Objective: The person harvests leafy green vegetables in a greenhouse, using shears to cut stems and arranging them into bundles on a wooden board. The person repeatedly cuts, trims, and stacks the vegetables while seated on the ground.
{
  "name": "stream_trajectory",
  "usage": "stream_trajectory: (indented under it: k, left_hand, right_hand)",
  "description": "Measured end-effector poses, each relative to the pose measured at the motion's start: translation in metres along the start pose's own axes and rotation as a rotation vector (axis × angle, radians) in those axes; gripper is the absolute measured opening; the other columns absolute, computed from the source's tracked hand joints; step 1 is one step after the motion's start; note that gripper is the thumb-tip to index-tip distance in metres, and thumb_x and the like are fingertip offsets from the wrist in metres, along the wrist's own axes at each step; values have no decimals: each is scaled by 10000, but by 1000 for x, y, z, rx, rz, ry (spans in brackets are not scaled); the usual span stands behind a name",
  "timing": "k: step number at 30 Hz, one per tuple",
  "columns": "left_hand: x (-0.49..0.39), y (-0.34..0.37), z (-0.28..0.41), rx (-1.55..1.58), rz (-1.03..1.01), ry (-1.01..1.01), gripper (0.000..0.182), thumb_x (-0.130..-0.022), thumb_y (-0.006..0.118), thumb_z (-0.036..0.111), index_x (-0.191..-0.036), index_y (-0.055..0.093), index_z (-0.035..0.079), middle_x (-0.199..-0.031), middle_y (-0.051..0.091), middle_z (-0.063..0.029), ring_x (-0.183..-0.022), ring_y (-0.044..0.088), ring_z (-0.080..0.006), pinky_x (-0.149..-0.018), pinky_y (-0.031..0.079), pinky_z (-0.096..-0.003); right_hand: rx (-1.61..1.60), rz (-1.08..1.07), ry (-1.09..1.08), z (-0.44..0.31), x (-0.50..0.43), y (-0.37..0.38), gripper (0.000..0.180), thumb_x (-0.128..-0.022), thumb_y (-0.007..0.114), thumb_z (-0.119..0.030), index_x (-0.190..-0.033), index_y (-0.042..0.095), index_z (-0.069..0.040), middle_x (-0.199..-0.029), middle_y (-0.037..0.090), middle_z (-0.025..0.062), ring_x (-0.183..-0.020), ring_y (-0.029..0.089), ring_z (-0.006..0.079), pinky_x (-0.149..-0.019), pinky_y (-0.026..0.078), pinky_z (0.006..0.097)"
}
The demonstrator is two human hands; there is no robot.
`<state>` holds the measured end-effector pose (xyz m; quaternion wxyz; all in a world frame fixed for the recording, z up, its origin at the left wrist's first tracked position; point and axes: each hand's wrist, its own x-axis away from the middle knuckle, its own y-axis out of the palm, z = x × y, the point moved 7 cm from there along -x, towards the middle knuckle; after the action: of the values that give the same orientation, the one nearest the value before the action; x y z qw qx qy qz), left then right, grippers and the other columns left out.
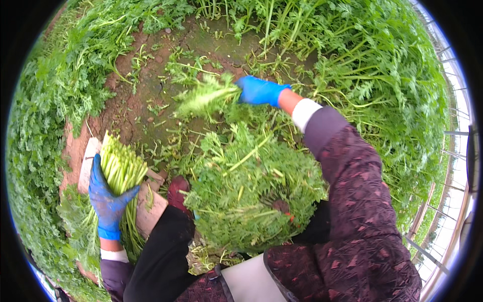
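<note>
My left hand (109,204), in a soil-stained blue glove, wraps around a thick bundle of pale green stems (122,162), thumb on one side and fingers on the other. The bundle's cut ends point away from me, and its leaves trail down past my wrist. It lies between the light boards of a wooden stand (89,160). My right hand (260,90), also gloved in blue, reaches out over the ground and grips a leafy sprig of greens (211,94), blurred by motion. Between my legs sits a big heap of feathery leaves (241,188), with loose stalks on top.
Dense standing greens (385,75) grow on the right, and more greens (37,151) line the left. Bare soil (132,94) strewn with leaf scraps lies ahead. A dark red shoe (178,192) is beside the heap. Greenhouse framing (449,151) shows at the far right.
</note>
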<state>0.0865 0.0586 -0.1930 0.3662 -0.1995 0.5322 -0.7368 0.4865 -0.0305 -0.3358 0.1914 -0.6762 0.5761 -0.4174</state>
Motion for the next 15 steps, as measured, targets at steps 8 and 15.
stream_trajectory:
  k: [8, 15]
  left_hand:
    - [8, 10, -30, -133, 24, 3, 1188, -537, 873, 468, -1454, 289, -11, -1364, 480, -244, -1207, 507, -393, -1000, 429, -428]
    - [-5, -21, -5, 84, -149, 129, 1233, -609, 855, 474, -1512, 141, 33, -1498, 255, -299, -1408, 228, -429, -1144, 248, -442]
  right_hand:
    - [326, 483, -410, -173, 198, -65, 380, -718, 653, -116, -1090, 594, -62, -768, 626, 130, -695, 635, 353, -590, 511, 424]
    - [665, -38, -114, -208, 272, 131, 503, -851, 551, -109, -1349, 481, -82, -1256, 571, 145, -957, 640, 279, -801, 482, 496]
